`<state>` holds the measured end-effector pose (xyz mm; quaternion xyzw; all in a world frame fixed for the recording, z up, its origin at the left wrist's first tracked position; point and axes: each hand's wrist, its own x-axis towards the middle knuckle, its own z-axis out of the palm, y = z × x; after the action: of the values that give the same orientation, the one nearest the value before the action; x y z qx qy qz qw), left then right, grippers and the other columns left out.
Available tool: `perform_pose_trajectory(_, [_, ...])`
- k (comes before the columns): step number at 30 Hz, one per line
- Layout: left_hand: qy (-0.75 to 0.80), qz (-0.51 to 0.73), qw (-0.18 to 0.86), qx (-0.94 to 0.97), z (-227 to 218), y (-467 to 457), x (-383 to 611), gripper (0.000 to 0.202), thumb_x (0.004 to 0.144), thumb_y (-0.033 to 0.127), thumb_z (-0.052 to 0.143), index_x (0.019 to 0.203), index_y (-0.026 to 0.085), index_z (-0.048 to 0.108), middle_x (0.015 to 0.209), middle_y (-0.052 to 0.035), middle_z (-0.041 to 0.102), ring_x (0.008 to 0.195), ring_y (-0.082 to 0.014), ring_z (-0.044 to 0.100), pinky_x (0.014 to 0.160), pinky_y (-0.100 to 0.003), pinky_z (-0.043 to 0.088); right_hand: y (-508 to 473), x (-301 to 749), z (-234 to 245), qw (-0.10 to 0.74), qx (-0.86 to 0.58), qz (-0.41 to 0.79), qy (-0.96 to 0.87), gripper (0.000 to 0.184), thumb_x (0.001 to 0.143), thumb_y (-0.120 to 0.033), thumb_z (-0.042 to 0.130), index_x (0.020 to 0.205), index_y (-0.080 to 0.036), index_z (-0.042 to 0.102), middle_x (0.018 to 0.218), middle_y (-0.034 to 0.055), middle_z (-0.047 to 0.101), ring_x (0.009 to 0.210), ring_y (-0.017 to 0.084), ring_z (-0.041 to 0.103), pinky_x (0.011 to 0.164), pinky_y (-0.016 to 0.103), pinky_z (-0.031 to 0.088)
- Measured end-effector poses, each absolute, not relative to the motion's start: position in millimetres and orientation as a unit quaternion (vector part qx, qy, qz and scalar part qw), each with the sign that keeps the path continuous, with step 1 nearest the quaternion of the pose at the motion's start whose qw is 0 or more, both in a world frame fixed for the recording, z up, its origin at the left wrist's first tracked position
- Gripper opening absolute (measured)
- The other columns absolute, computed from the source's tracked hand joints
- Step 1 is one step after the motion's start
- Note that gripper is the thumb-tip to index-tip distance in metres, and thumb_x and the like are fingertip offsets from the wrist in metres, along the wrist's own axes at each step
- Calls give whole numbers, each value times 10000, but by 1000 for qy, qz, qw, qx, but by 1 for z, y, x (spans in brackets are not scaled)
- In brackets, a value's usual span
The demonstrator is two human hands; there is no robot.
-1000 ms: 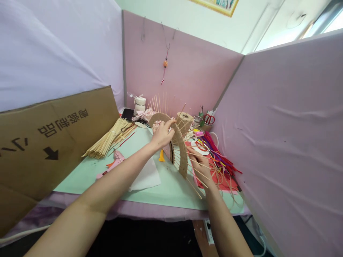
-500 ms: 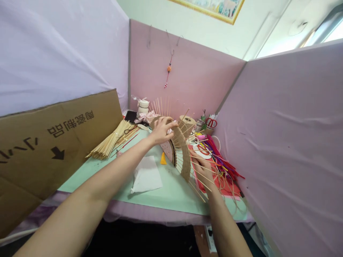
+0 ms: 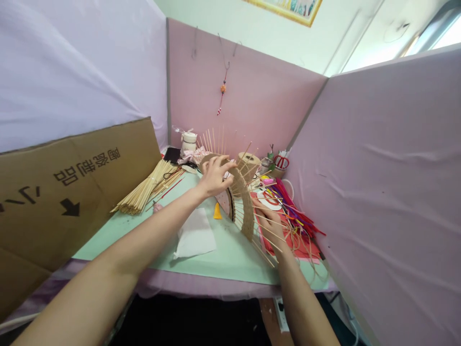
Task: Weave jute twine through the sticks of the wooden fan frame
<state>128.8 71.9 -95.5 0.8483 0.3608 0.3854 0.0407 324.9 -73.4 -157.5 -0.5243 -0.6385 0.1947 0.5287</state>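
A fan-shaped frame (image 3: 246, 206) of thin bamboo sticks with a woven jute arc stands upright on the green table mat (image 3: 223, 254). My left hand (image 3: 213, 175) is closed on the top of the arc, fingers curled over its edge. My right hand (image 3: 269, 223) reaches behind the arc's lower right part among the protruding sticks; its fingers lie against them and are partly hidden. A spool of jute twine (image 3: 249, 162) stands just behind the frame.
A bundle of bamboo sticks (image 3: 144, 191) lies at the left by a leaning cardboard sheet (image 3: 68, 187). White paper (image 3: 196, 235) lies on the mat. Coloured pipe cleaners and red paper (image 3: 298, 221) pile at the right; scissors in a cup (image 3: 280, 163) stand behind. Pink partitions enclose the table.
My left hand has shifted slightly along the top of the arc. The right hand stays behind the frame. The view has wobbled a little.
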Motion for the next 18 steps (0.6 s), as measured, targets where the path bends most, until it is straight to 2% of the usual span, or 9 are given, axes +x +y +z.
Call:
perform_pose_trajectory(5, [410, 406, 110, 809, -95, 58, 145, 489, 810, 549, 564, 1225, 290, 567, 1519, -82, 368, 1379, -314, 292, 1115, -543, 219, -73, 323, -159, 530, -525, 198, -636, 304, 914, -340, 525, 1168, -353, 691, 1263, -36, 664, 1230, 252, 585, 1106, 478, 407])
perform_pose_trajectory(10, [427, 406, 118, 799, -93, 53, 148, 497, 794, 566, 595, 1208, 293, 562, 1546, -65, 344, 1389, -330, 282, 1125, -573, 203, -70, 325, -162, 534, -536, 182, -627, 357, 884, -340, 527, 1180, -240, 700, 1227, 47, 685, 1182, 257, 620, 1067, 464, 450])
perform_pose_trajectory(14, [447, 420, 117, 781, -92, 48, 150, 445, 782, 497, 634, 1172, 296, 563, 1522, -64, 372, 1381, -335, 309, 1111, -578, 246, -67, 325, -165, 536, -521, 173, -641, 373, 889, -368, 524, 1184, -224, 701, 1226, 60, 684, 1160, 249, 635, 1047, 437, 475])
perform_pose_trajectory(18, [443, 469, 108, 756, -95, 44, 155, 421, 760, 407, 670, 1145, 274, 565, 1466, -101, 384, 1353, -334, 355, 1080, -550, 308, -67, 324, -164, 543, -515, 168, -642, 372, 894, -383, 526, 1178, -225, 707, 1212, 60, 690, 1145, 249, 646, 1027, 429, 496])
